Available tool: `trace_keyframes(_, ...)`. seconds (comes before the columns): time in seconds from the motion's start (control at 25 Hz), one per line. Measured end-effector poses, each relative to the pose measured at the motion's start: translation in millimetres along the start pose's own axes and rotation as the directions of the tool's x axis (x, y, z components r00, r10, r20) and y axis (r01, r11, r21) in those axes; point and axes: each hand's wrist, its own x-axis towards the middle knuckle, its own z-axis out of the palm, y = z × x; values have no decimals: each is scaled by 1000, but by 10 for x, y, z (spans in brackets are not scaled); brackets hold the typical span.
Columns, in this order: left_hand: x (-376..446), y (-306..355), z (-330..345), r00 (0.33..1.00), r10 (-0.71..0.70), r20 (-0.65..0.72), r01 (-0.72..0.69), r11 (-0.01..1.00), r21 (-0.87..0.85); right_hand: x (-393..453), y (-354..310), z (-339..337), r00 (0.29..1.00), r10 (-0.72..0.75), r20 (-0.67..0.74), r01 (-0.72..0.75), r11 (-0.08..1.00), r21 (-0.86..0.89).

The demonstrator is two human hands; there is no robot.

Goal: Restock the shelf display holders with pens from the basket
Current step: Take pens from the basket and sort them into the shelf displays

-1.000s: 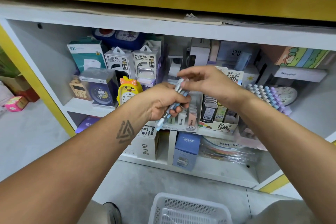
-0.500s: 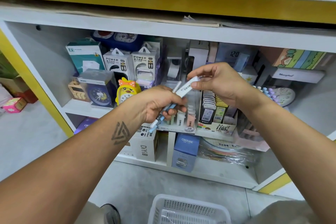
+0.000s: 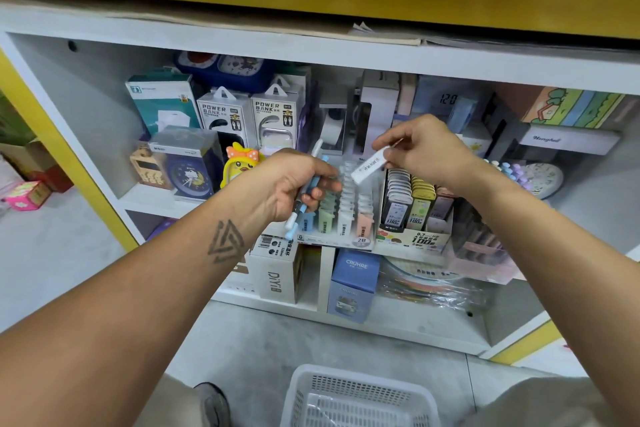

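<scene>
While the white shelf point(image 3: 311, 55) stands crowded with boxed stock, a white basket point(image 3: 356, 399) waits on the floor below. The left hand point(image 3: 287, 184) grips spare pens point(image 3: 304, 198), likely as a reserve. The right hand point(image 3: 426, 152), fingers pinched, angles one white pen point(image 3: 369, 168) down toward the display holder point(image 3: 341, 215).

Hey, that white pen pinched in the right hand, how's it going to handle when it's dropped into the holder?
The slim white plastic pen looks stiff and light: the right hand pinches it by one end and it stays straight. Its smooth, apparently round barrel would probably roll if laid flat. Set into the clear tiered display holder, it should stand among the upright pens.
</scene>
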Motion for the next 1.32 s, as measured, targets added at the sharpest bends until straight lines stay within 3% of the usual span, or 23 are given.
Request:
trace_keyframes(0.08,8,-3,-1,1000,5,-4,-5,1000,4,-11,6,28,990,-133,41,140,931,-337)
trace_keyframes(0.2,10,-10,11,1000,8,1,-8,1000,7,-11,-1,89,969,-231,88,244,836,-491)
trace_keyframes(0.36,30,-9,7,1000,12,4,-12,1000,5,50,-38,141,957,-278,77,278,821,-499)
trace_keyframes(0.64,15,-15,1,1000,21,-1,-21,1000,13,10,-11,386,941,-266,210,338,704,-624)
trace_keyframes(0.92,-1,-13,-29,1000,13,10,-13,1000,22,33,-27,404,965,-139,223,244,790,-562)
trace_keyframes(1.32,-4,-15,-34,1000,8,25,-8,1000,26,9,9,393,945,-159,284,302,753,-584)
